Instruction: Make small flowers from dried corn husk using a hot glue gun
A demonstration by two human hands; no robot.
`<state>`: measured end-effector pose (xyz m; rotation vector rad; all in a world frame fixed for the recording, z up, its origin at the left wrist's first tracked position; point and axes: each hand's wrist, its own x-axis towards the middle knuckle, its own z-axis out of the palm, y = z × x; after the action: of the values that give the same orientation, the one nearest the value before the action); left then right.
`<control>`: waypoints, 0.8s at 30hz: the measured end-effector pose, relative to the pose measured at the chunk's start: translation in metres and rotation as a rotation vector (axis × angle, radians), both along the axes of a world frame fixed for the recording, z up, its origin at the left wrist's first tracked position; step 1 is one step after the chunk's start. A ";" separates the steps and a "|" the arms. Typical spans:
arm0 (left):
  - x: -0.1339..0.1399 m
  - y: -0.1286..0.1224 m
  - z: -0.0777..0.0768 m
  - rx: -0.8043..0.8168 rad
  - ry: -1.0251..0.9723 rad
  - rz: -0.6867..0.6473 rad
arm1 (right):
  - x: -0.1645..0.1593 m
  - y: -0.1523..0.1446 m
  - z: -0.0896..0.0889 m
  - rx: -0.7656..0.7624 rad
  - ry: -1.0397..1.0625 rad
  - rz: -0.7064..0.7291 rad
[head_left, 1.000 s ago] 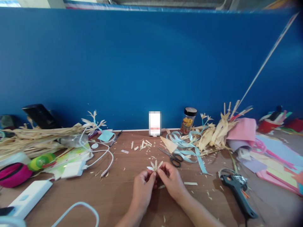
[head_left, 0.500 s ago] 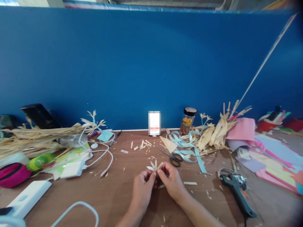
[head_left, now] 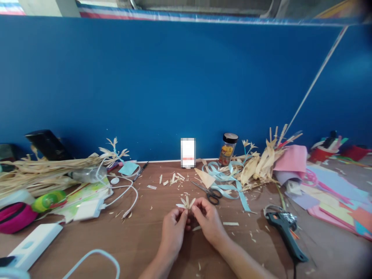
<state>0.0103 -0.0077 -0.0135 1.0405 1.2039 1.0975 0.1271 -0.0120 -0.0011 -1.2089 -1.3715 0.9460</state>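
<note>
Bare left hand (head_left: 172, 231) and bare right hand (head_left: 208, 220), 2 slender forearms (head_left: 242, 255) bare as far as visible

Head view, forward-down over table (head_left: 139, 236)

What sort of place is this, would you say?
Probably a craft workspace: a glue gun and scissors lie on the brown table, and the left hand pinches a small flower-like piece.
</note>
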 end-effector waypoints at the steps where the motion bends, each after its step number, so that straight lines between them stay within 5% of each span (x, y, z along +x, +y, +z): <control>1: 0.000 0.000 0.001 0.006 -0.010 0.009 | 0.000 -0.003 0.006 0.019 -0.005 -0.007; 9: -0.005 -0.002 0.004 0.104 0.040 0.018 | -0.006 -0.043 0.067 0.244 -0.332 0.126; 13: -0.004 0.001 0.002 0.042 0.082 0.016 | 0.019 -0.066 0.067 0.433 -0.608 0.160; 17: -0.003 0.003 -0.002 0.025 0.086 0.032 | 0.077 -0.088 0.042 0.336 -0.919 -0.115; 21: -0.003 0.002 -0.005 0.036 0.077 0.026 | 0.138 -0.106 0.020 0.042 -1.184 -0.550; 24: -0.002 0.002 -0.004 0.048 0.073 0.019 | 0.167 -0.112 0.011 -0.150 -1.307 -0.673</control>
<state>0.0084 -0.0060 -0.0180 1.1163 1.2532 1.1161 0.2938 -0.1240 0.0096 -2.3773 -1.5939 -0.3725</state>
